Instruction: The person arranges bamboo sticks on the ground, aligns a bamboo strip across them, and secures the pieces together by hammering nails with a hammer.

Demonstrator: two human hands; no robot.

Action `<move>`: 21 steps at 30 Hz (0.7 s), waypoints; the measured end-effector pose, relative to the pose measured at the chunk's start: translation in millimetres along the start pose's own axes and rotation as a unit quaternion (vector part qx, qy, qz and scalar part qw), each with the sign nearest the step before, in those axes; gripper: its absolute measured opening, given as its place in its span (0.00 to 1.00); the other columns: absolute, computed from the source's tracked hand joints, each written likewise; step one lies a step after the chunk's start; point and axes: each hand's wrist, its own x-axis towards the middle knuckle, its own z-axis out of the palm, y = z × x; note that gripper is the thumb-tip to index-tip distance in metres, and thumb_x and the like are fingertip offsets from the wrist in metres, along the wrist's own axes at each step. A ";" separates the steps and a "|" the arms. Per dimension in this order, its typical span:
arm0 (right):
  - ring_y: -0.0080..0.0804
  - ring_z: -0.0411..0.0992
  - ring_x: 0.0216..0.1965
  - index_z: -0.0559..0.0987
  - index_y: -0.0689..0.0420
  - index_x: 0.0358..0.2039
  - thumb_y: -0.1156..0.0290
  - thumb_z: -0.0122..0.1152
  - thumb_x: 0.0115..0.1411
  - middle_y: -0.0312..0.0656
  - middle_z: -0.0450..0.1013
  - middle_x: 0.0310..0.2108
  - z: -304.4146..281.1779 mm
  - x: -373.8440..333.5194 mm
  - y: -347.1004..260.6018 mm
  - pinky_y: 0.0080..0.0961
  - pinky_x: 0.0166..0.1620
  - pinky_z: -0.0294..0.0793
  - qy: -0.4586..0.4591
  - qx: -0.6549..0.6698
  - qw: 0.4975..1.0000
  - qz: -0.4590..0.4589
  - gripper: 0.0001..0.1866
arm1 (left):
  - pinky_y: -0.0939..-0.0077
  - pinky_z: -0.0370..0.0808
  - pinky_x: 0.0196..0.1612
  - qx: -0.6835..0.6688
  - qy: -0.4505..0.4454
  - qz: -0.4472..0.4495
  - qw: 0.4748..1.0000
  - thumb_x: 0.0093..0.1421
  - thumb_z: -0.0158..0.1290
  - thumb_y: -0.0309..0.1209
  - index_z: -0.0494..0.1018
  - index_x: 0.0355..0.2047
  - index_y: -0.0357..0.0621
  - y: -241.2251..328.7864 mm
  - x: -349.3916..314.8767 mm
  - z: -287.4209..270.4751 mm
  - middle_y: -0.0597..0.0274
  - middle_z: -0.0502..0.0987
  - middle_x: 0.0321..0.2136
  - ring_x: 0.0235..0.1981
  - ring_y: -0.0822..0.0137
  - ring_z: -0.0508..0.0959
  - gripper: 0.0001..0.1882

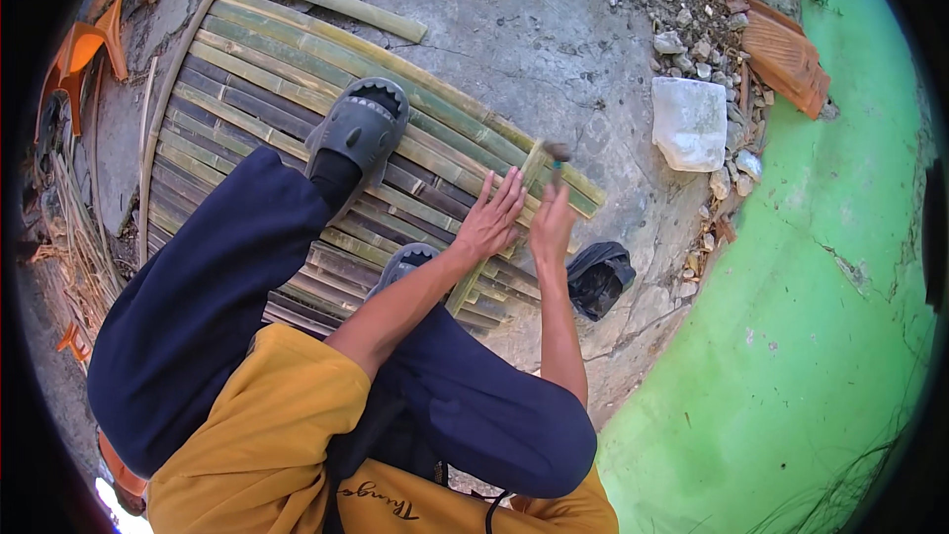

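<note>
A panel of split bamboo slats (pixel 267 64) lies on the ground under my feet, its green and dark strips side by side. Across its right end runs a bamboo crosspiece (pixel 534 160). My left hand (pixel 491 218) rests over that crosspiece, fingers stretched out and pressing on it. Just right of it, my right hand (pixel 551 222) is closed around the handle of a hammer (pixel 557 152), whose head is blurred by motion near the crosspiece's far end. Whether a nail stands there cannot be made out.
A black plastic bag (pixel 599 280) sits right of my right hand. Farther right are a whitish block (pixel 689 124), rubble, an orange roof tile (pixel 785 56) and a bright green floor (pixel 791 336). An orange plastic chair (pixel 77 64) and thin strips (pixel 77 208) lie at left.
</note>
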 end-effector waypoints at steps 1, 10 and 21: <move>0.61 0.80 0.30 0.73 0.66 0.46 0.63 0.48 0.77 0.64 0.76 0.28 -6.5 -1.6 -20.9 0.49 0.33 0.75 -0.001 0.051 0.997 0.057 0.15 | 0.36 0.36 0.78 0.005 -0.007 -0.007 1.000 0.59 0.55 0.46 0.56 0.70 0.30 -7.4 -3.3 -1.8 0.39 0.49 0.76 0.80 0.46 0.43 0.45; 0.61 0.75 0.28 0.73 0.66 0.43 0.63 0.46 0.77 0.65 0.73 0.26 -26.0 8.6 -6.3 0.50 0.32 0.67 0.012 0.054 0.993 0.103 0.17 | 0.37 0.38 0.78 0.012 0.018 -0.001 1.000 0.58 0.53 0.44 0.58 0.69 0.32 -9.5 -2.6 1.4 0.40 0.52 0.75 0.79 0.46 0.45 0.43; 0.70 0.78 0.38 0.74 0.67 0.59 0.64 0.49 0.75 0.66 0.77 0.31 -6.4 -7.2 -35.0 0.57 0.40 0.71 0.093 0.172 0.975 0.102 0.21 | 0.36 0.39 0.78 0.037 0.032 -0.001 0.999 0.57 0.53 0.43 0.62 0.67 0.32 -26.0 -18.4 1.7 0.39 0.53 0.74 0.79 0.46 0.45 0.41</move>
